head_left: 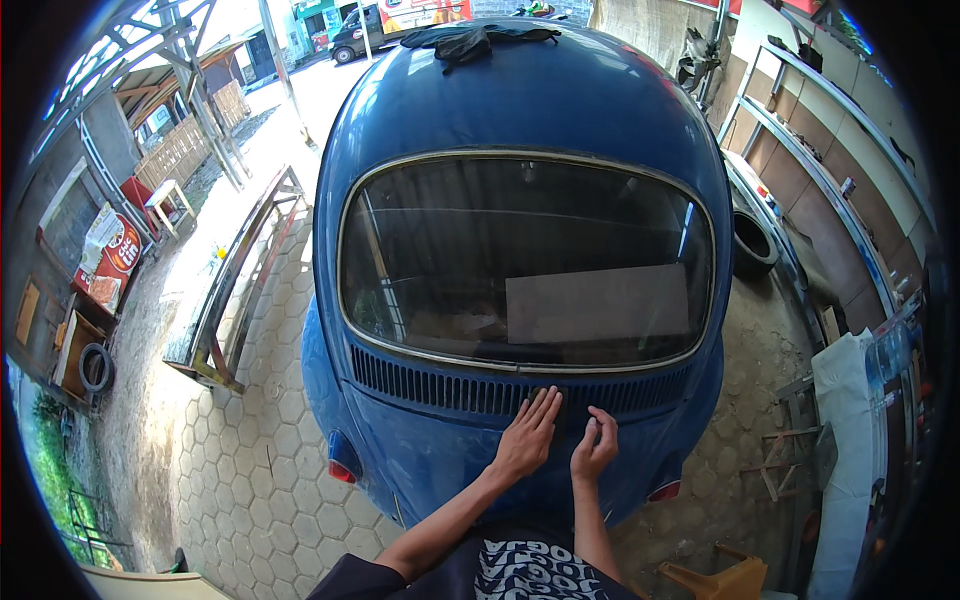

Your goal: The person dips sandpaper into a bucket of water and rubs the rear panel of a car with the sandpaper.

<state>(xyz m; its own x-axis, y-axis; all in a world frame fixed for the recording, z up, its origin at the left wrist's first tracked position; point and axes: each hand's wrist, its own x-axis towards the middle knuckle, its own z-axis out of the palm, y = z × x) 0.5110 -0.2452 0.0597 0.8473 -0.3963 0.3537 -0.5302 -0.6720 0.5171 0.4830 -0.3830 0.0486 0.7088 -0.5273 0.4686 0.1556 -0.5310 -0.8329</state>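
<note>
A blue rounded car [465, 110] stands before me, its rear end toward me. My left hand [527, 437] lies flat on the lid below the rear window [440, 260], fingers stretched out over the slatted vent [440, 386]. Just right of it is my right hand [594, 450], with its fingers loosely bent and nothing visible in them. Whether the right hand touches the paint, I cannot tell. Between the two hands the vent looks darker; shadow or something else, I cannot make out.
Black cloth [470, 42] lies on the roof. A long bench [225, 290] stands left on hexagonal paving. To the right are a tire [752, 245], metal shelving [815, 150] and a white sheet [845, 440]. A yellow-brown plastic seat [718, 577] is near my right side.
</note>
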